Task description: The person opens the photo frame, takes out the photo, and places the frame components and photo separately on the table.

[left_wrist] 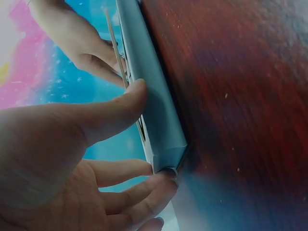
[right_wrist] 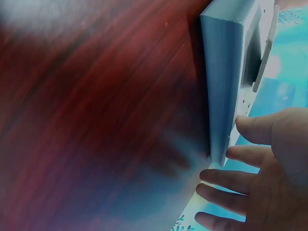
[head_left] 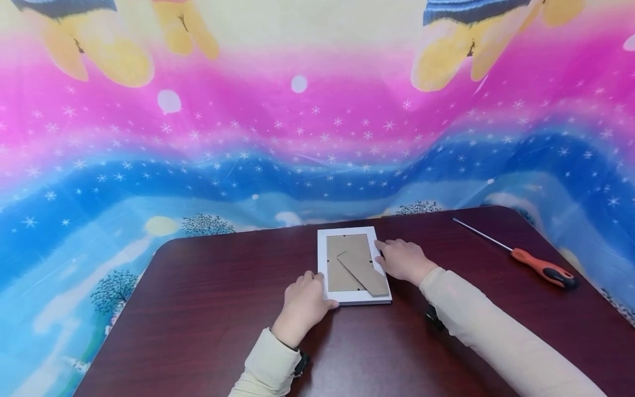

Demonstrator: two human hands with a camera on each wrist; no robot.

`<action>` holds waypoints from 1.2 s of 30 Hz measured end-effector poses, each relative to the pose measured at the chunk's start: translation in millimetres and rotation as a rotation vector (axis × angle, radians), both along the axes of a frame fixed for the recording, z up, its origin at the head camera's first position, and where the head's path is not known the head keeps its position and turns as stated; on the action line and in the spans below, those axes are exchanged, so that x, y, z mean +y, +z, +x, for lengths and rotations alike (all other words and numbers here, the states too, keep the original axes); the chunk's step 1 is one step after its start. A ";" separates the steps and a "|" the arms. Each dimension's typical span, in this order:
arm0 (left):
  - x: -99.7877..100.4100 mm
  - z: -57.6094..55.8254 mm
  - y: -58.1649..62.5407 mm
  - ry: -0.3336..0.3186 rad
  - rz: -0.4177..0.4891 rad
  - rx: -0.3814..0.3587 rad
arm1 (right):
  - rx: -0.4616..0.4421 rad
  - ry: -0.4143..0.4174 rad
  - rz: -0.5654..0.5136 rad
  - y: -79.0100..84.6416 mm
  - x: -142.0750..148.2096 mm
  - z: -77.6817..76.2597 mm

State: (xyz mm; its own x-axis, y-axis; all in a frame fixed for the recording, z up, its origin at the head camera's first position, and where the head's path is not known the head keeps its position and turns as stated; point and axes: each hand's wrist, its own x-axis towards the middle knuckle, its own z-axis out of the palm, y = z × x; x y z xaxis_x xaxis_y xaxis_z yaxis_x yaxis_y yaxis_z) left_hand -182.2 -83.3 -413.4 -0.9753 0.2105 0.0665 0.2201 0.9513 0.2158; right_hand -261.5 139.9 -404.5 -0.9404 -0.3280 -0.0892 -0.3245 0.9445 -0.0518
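A white picture frame (head_left: 346,298) lies face down on the dark wooden table, its brown backing board (head_left: 342,275) up. The backing's stand flap (head_left: 364,270) slants across toward the near right corner. My left hand (head_left: 303,300) grips the near left corner, thumb along the near edge and fingers at the left side. On the opposite side my right hand (head_left: 404,260) touches the right edge with its thumb and index finger. In the right wrist view, that hand's other fingers (right_wrist: 224,182) are spread out beside the frame.
A screwdriver (head_left: 541,267) with an orange and black handle lies on the table (head_left: 223,309) to the right, its shaft pointing to the back. Behind the table's far edge hangs a colourful printed cloth (head_left: 297,138). Dark straps are on both wrists.
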 end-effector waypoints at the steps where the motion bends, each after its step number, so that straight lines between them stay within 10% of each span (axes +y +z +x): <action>1: 0.3 0.0 -0.4 0.000 -0.002 0.011 | -0.002 0.004 0.010 0.5 0.1 -0.7; 17: 14.4 2.9 -10.1 0.002 -0.108 0.175 | -0.008 0.036 0.066 0.1 7.7 -5.8; 36: 1.2 -1.7 -4.3 -0.056 -0.086 0.130 | 0.014 0.133 0.017 -2.4 27.9 -14.7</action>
State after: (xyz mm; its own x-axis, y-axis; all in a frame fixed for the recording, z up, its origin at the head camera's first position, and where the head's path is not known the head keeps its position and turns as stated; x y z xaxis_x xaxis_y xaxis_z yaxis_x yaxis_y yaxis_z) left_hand -184.0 -82.1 -417.7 -0.9463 0.2748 0.1706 0.2941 0.9505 0.1001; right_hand -276.2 167.8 -406.9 -0.8900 -0.4483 -0.0828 -0.4473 0.8938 -0.0311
